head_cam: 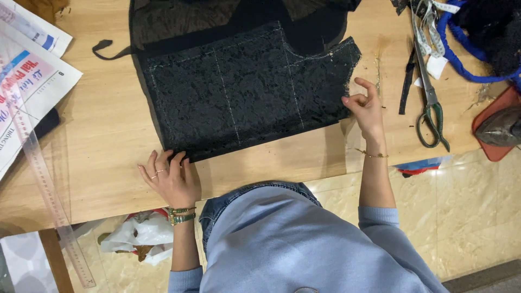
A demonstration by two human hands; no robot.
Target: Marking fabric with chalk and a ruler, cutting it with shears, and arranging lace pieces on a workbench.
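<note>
Pressing our left hand flat, fingers spread, on the near left corner of the black lace fabric, we pinched its right edge between the fingertips of our right hand. That chalk-marked piece lay spread in the middle of the wooden table, our hands well apart. Around it we had a clear ruler and printed papers to the left, and green-handled scissors, a measuring tape, a blue cord and an iron to the right.

Rough black lace cloth, smooth matt wooden table, metal scissors
</note>
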